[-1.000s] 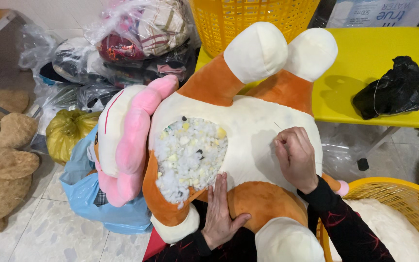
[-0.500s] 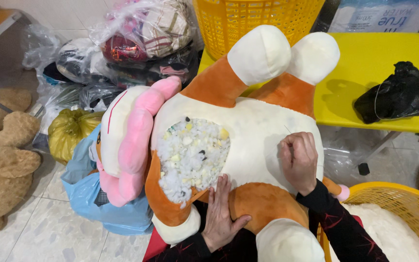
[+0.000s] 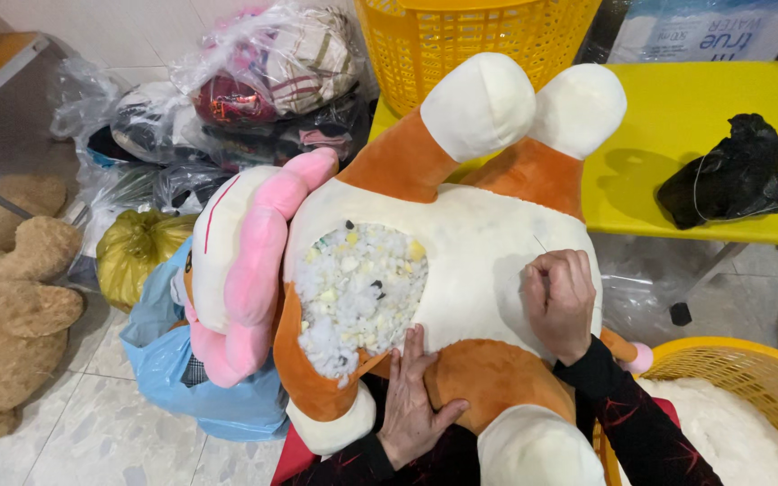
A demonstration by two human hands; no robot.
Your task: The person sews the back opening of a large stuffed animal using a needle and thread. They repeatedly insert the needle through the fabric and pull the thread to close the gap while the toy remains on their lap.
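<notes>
On a pale tiled floor (image 3: pixel 65 441) crowded with bagged clothes, a big orange-and-cream plush toy (image 3: pixel 461 261) lies across the person's lap, white stuffing (image 3: pixel 357 292) showing through an open belly seam. The left hand (image 3: pixel 411 405) presses flat, fingers spread; the right hand (image 3: pixel 560 301) is fisted, whatever it pinches hidden.

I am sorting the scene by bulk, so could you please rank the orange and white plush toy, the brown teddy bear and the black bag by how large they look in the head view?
1. Orange and white plush toy, nearest the camera.
2. Brown teddy bear, cut off by the frame edge.
3. Black bag.
</notes>
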